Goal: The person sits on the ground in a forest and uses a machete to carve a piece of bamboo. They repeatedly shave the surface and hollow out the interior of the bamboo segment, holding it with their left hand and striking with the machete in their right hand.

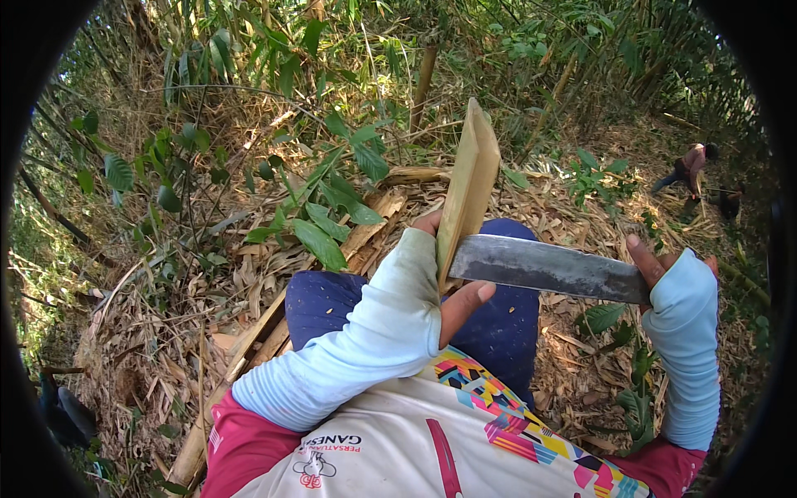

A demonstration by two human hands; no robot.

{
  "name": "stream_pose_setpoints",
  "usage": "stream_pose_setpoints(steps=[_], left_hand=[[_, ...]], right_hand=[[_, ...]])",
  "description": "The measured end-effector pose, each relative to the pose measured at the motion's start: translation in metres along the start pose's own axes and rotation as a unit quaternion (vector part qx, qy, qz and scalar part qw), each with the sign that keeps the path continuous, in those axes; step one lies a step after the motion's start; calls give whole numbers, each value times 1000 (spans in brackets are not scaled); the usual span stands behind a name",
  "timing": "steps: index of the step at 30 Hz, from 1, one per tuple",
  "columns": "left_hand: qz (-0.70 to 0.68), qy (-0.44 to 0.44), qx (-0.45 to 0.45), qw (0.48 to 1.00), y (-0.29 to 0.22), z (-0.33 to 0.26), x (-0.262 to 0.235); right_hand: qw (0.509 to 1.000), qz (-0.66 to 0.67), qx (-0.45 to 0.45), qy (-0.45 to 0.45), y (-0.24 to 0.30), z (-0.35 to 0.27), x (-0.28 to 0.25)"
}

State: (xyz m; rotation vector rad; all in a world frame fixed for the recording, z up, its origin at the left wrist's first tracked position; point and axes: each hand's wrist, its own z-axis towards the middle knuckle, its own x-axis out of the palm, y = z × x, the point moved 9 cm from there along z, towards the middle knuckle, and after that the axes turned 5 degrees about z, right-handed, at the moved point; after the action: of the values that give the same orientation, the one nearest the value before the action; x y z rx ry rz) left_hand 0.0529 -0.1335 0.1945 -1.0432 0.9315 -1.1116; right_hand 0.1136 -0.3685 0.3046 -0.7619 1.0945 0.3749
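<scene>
My left hand [452, 282], in a pale blue arm sleeve, grips a flat split strip of bamboo [471, 183] that stands upright over my knees. My right hand [664, 270], sleeved the same way, holds the handle of a broad dark steel knife [548, 267]. The blade lies across the picture with its tip pressed against the lower part of the strip, right beside my left fingers. My knees in dark blue trousers [324, 303] are bent below the strip.
Dry bamboo husks and split lengths [257, 340] litter the ground around my legs. Leafy saplings [332, 207] stand close at the left front, bamboo stems [423, 79] behind. Another person [687, 170] bends over at the far right.
</scene>
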Motion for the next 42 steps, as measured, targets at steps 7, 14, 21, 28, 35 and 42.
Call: stream_pose_setpoints(steps=[7, 14, 21, 28, 35, 42], left_hand=[[89, -20, 82, 992, -15, 2, 1], [104, 18, 79, 991, -23, 1, -2], [109, 32, 109, 987, -28, 1, -8], [162, 27, 111, 980, -28, 1, -12], [206, 3, 137, 969, -30, 0, -17], [258, -29, 168, 951, -34, -3, -23]], right_hand=[[1000, -25, -1, -3, -7, 2, -12], [1000, -6, -8, 3, -6, 2, -11], [999, -27, -20, 8, 1, 1, -10], [1000, -17, -4, 21, 1, 3, -7], [999, -15, 30, 36, 1, -2, -1], [997, -29, 52, 46, 8, -1, -2]])
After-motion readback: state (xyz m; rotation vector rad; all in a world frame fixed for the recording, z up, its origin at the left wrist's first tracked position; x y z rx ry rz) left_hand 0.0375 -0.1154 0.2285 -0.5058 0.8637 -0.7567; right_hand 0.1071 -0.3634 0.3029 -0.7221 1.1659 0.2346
